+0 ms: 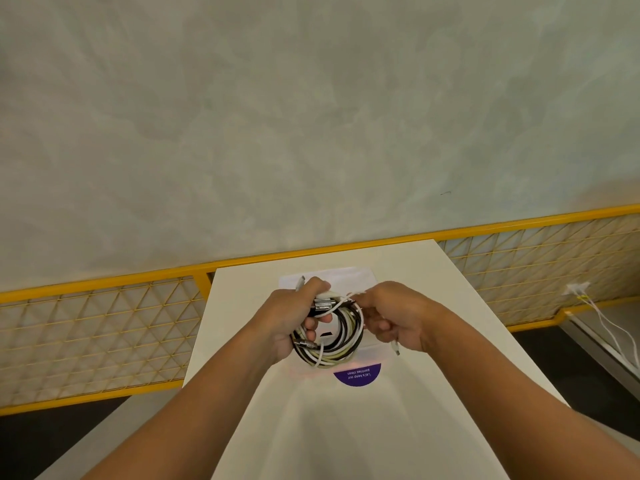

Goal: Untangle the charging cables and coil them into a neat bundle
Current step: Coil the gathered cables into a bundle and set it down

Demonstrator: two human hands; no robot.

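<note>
Coil of black and white charging cables (332, 336) held above white table (398, 403). Left hand (294, 320) grip wrapped around the loops, keeping them stacked. Right hand (394, 323) grip pinching white cable tail (349, 296), probably for wrapping.

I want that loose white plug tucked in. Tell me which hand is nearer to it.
Right. The white plug sticks out just below the right hand, touching it; the left hand grips the cable coil across from it.
</note>
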